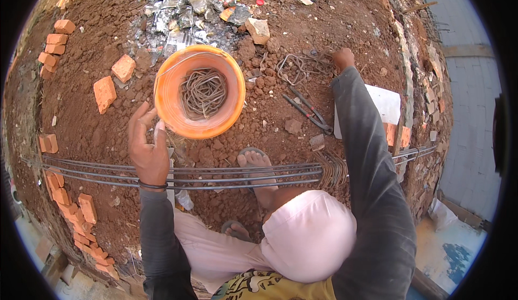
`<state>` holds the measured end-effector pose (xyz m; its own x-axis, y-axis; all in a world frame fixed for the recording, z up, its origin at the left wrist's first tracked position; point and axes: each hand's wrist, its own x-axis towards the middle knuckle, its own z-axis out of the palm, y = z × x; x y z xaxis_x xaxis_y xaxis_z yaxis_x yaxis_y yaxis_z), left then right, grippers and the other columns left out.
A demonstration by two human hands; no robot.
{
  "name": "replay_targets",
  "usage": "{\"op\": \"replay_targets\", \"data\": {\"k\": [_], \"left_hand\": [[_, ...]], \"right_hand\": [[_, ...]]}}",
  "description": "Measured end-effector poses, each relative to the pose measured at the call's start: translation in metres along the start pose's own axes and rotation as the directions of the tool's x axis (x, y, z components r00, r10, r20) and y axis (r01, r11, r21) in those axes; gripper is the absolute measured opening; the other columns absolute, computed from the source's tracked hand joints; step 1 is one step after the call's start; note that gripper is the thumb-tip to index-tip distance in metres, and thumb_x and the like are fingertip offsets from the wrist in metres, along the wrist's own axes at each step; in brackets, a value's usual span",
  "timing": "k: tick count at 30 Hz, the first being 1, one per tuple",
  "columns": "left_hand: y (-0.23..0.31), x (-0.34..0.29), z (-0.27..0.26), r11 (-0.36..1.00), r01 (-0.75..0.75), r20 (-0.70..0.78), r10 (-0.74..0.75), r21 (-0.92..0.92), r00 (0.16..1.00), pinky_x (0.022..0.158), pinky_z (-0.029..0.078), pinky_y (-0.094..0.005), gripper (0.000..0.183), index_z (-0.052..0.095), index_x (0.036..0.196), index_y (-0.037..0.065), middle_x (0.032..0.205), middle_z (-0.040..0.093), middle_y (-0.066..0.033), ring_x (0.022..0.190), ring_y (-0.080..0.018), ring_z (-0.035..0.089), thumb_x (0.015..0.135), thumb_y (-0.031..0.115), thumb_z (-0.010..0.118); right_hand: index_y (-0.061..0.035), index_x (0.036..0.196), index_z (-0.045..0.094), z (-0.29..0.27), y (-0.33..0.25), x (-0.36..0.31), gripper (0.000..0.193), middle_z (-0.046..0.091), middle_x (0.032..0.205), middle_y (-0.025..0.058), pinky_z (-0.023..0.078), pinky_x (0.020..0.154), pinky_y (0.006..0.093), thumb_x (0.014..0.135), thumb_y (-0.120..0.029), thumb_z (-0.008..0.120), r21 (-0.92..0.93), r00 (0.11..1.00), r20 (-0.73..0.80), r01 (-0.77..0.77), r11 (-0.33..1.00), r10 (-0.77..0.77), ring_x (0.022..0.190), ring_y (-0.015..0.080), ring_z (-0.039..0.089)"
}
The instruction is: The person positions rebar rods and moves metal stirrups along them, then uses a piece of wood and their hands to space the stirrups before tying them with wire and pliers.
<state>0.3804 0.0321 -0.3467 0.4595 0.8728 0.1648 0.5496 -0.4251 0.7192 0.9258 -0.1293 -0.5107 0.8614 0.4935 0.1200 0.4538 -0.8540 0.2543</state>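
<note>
My left hand [148, 152] is beside the near left rim of an orange bucket [232, 114], fingers stretched apart and the thumb tip against or very close to the rim. Inside the bucket lies a tangle of bent steel stirrups [204, 92]. Out to the far right, my right hand [343, 59] is closed at the end of a few loose bent steel stirrups [302, 65] on the soil. What its fingers hold, if anything, is hidden. Pincers [310, 114] with red-and-dark handles lie between the bucket and my right forearm.
Long steel bars [243, 177] cross in front of my knees, with several stirrups [333, 169] bunched on them at right. Loose bricks [105, 92] lie left of the bucket. A white sheet [384, 103] is partly under my right arm. Foil litter [178, 17] covers soil beyond the bucket.
</note>
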Motion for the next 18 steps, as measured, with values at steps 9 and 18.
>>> {"op": "replay_targets", "data": {"k": [9, 18], "left_hand": [[0.01, -0.008, 0.01, 0.995, -0.035, -0.017, 0.034, -0.096, 0.999, 0.099, 0.042, -0.0392, 0.023, 0.062, 0.109, -0.001, 0.121, 0.059, -0.0173, 0.114, -0.0309, 0.056, 0.085, 0.001, 0.06], [0.033, -0.026, 0.02, 0.873, 0.153, 0.145, -0.095, -0.464, 0.985, 0.084, 0.051, -0.0331, 0.021, 0.063, 0.107, -0.001, 0.11, 0.064, -0.0141, 0.098, -0.0227, 0.064, 0.088, 0.006, 0.061]], "right_hand": [[-0.0039, 0.096, 0.066, -0.033, -0.077, -0.121, 0.026, 0.06, 0.112, 0.0173, 0.043, 0.092, 0.0459, 0.083, -0.025, 0.059, 0.253, 0.726, 0.154, 0.627, 0.737, -0.67, 0.107, 0.0361, 0.054], [-0.0054, 0.09, 0.065, -0.11, -0.066, -0.119, 0.027, 0.058, 0.081, -0.0012, 0.038, 0.067, 0.0283, 0.095, -0.032, 0.059, 0.939, 0.825, 0.321, -0.212, 0.273, -0.466, 0.073, 0.0103, 0.047]]}}
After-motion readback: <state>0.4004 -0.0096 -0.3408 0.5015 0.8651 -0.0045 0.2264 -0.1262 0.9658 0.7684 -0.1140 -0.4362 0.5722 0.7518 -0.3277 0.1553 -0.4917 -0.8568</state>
